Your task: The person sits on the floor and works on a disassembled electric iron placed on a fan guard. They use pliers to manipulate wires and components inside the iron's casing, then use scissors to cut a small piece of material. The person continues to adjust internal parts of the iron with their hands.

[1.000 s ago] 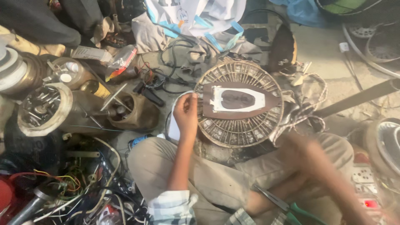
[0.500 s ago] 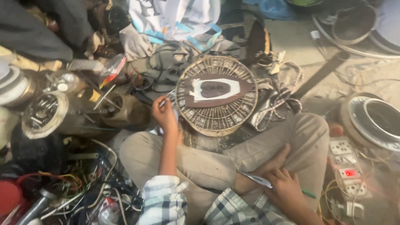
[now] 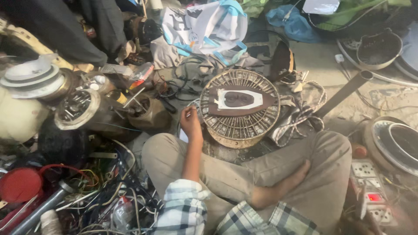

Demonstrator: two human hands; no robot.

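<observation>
I sit cross-legged on the floor. A round slotted metal disc point(image 3: 240, 126) lies in front of my knees, with a dark iron soleplate point(image 3: 238, 100) flat on top. My left hand point(image 3: 190, 122) rests at the disc's left rim with its fingers curled; I see nothing in them. My plaid right sleeve point(image 3: 261, 219) runs along the bottom edge. My right hand point(image 3: 361, 222) is only a dark blur at the bottom right by a white power strip point(image 3: 370, 191), and its grip does not show. My bare foot point(image 3: 300, 174) lies on my trouser leg.
Motor parts and a stator point(image 3: 76, 109) crowd the left, above tangled wires point(image 3: 100, 191) and a red round part point(image 3: 19, 185). A metal pipe point(image 3: 344, 91) leans right of the disc. A round fan housing point(image 3: 396, 141) sits far right. Cloth and bags point(image 3: 204, 26) lie behind.
The view has tilted so the disc sits higher and nearer the middle. My right hand, which held a thin tool over my lap, has swung to the bottom right. My left hand stays at the disc's rim.
</observation>
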